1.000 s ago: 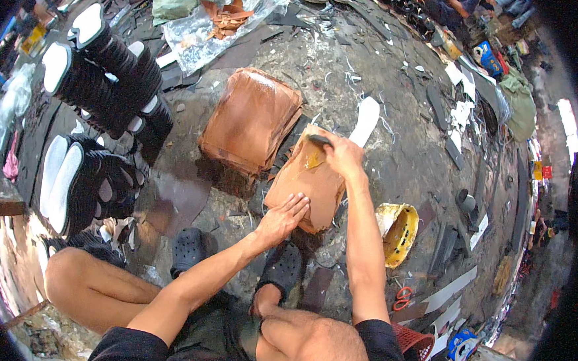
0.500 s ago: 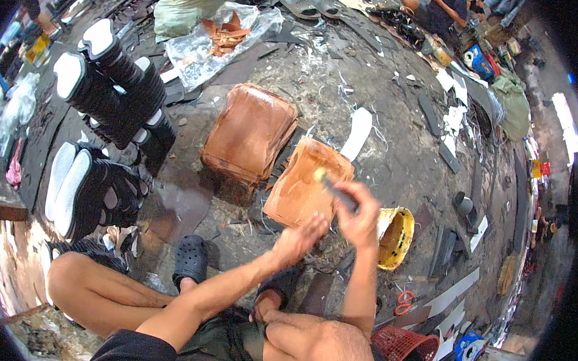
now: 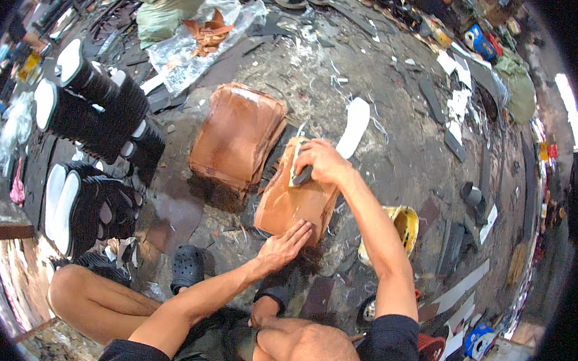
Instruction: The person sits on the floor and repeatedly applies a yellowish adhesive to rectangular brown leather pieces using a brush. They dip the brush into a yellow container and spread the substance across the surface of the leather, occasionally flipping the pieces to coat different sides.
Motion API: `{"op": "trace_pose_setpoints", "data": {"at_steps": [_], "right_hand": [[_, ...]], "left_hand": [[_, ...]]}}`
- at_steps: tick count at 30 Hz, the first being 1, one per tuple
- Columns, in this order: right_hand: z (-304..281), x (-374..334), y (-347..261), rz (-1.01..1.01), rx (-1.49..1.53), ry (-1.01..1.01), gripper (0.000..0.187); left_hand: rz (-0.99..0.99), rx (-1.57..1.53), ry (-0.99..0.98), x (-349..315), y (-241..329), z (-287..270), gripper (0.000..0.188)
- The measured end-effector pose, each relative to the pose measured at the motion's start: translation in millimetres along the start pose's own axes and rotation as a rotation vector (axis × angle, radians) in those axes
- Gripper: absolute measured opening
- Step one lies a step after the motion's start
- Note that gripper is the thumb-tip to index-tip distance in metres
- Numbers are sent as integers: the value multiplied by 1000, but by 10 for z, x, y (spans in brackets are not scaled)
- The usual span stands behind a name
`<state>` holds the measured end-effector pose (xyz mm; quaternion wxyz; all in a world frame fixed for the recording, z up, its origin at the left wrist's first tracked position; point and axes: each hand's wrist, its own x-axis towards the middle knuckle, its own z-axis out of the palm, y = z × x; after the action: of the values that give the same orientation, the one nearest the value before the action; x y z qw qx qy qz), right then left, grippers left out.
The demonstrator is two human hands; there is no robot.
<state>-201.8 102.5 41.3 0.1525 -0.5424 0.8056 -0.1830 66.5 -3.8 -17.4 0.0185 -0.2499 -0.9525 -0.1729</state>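
Observation:
A small stack of brown leather-like sheets (image 3: 277, 209) lies on the floor in front of me. My left hand (image 3: 286, 246) rests flat on its near right part, fingers stretched out. My right hand (image 3: 323, 161) is closed around a dark-handled brush (image 3: 301, 176), which is pressed to the far part of the top sheet. The sheet there looks wet and glossy; my fingers partly hide the bristles. To the left sits a taller stack of similar brown sheets (image 3: 235, 137). A white sole-shaped piece (image 3: 354, 128) lies just beyond my right hand.
My right forearm partly covers a yellow-stained bucket (image 3: 407, 221). Stacked black and white soles (image 3: 69, 200) stand at left. Farther off are a plastic bag (image 3: 170, 61) with brown scraps and a pale green sack (image 3: 174, 8). A red basket (image 3: 429, 354) shows beside my right sleeve.
My right hand has carried the brush to the far left edge of the top sheet. My left hand has slid slightly nearer, and my right forearm now crosses in front of the bucket.

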Motion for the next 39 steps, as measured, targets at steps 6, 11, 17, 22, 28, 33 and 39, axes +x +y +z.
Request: {"op": "trace_pose_setpoints", "data": {"at_steps": [6, 11, 17, 22, 28, 33, 39], "right_hand": [[-290, -1106, 220, 821, 75, 90, 37], [317, -1408, -449, 703, 124, 91, 38], [98, -1068, -347, 870, 34, 395, 38], [440, -1253, -706, 666, 9, 269, 34], [813, -1659, -1791, 611, 293, 287, 32], [-53, -1206, -1266, 752, 209, 611, 28], [319, -440, -923, 401, -122, -4, 41]], "left_hand": [[60, -29, -54, 38, -12, 38, 58], [113, 60, -88, 19, -193, 124, 61], [59, -149, -88, 365, -369, -215, 77], [84, -339, 84, -30, -181, -235, 70], [-528, -473, 697, -255, -130, -359, 45], [-363, -451, 347, -137, 32, -267, 56], [-431, -374, -150, -61, 227, -271, 73]]}}
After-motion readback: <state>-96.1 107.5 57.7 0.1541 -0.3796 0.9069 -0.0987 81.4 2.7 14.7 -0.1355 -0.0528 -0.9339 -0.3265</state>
